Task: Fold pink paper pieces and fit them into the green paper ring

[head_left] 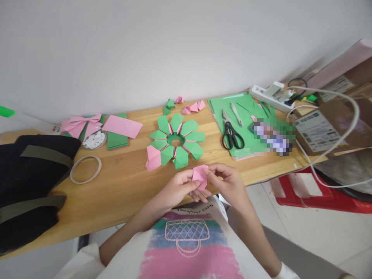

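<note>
Between my two hands is a small folded piece of pink paper [200,176], held over the table's front edge. My left hand [182,185] pinches its left and lower side, with some fingers underneath. My right hand [225,179] grips its right side between thumb and fingers. Just beyond them lies a ring of folded green paper petals [190,136] with pink edges showing between the petals. A pink folded piece [153,158] sits at the ring's front left. Behind the ring are small pink folded pieces [194,107] and a green folded piece [168,106].
Black-handled scissors [231,135] and a cutter [236,114] lie on green sheets [216,110] at right. Left are a tape roll [86,169], a dish of white pieces [94,139], pink paper [123,126] and a black bag [31,166]. A power strip [271,97], cable and cardboard box [334,124] stand far right.
</note>
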`<action>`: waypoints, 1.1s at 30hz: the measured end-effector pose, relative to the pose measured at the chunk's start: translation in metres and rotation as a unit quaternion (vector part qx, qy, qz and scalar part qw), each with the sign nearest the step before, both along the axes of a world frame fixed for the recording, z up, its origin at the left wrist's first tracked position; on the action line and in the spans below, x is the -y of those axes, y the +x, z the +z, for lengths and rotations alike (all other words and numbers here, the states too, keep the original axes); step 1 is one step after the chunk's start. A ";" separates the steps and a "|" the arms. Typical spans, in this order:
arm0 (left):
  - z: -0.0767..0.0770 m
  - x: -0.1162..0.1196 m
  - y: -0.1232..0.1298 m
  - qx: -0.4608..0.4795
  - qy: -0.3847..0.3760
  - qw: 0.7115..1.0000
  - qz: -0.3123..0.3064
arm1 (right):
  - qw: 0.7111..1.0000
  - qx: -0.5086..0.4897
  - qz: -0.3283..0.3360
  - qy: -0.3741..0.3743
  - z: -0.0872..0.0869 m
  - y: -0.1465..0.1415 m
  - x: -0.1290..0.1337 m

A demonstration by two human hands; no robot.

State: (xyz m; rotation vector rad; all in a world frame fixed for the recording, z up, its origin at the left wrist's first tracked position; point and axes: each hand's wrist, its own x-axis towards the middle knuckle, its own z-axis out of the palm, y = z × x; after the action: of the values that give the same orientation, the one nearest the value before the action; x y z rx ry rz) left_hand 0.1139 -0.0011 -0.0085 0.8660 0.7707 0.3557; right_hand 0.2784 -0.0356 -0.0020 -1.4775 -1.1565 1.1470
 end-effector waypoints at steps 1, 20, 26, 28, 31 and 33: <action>0.000 0.000 0.000 -0.002 -0.003 1.000 0.000 | 1.000 0.001 0.000 0.001 0.000 -0.001 0.000; -0.002 0.000 -0.003 -0.003 0.000 1.000 0.008 | 1.000 0.023 0.006 0.019 0.001 -0.005 -0.001; -0.003 0.002 -0.008 -0.003 0.005 1.000 0.013 | 0.999 0.016 0.033 0.015 -0.002 -0.007 0.002; -0.006 0.002 -0.012 -0.022 0.028 0.999 0.032 | 0.998 0.006 0.057 0.011 -0.005 -0.009 0.003; -0.009 0.001 -0.021 -0.076 0.087 0.990 0.076 | 0.997 0.007 0.075 0.005 -0.009 -0.015 0.003; -0.011 0.000 -0.026 -0.105 0.119 0.983 0.096 | 0.997 0.014 0.080 -0.001 -0.010 -0.020 0.002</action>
State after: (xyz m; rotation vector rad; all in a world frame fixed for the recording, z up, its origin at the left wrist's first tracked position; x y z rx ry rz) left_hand 0.0876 -0.0012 -0.0196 1.0681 1.0260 0.5419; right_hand 0.2585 -0.0381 -0.0119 -1.4275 -1.3128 1.2386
